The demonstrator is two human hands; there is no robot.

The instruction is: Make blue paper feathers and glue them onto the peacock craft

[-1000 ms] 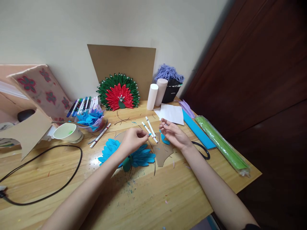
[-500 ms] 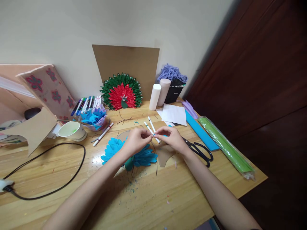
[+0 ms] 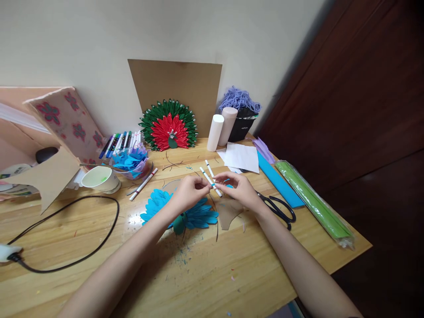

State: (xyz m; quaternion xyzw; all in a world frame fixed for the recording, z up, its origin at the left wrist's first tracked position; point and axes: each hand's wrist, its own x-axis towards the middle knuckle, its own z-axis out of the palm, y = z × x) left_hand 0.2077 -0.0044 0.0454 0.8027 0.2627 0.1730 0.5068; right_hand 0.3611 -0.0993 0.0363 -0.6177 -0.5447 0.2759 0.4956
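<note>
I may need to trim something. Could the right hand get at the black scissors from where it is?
Probably yes: the black scissors lie just beside the right hand, with nothing over their handles. The hand seems to hide the blades, though, and is busy at a small blue piece.

matt blue fan (image 3: 202, 215), glossy plas wrap (image 3: 311, 201), wd tbl (image 3: 205, 274)

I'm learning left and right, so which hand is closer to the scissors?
The right. The right hand is just left of the scissors in the picture; the left hand is farther left, past the right hand.
</note>
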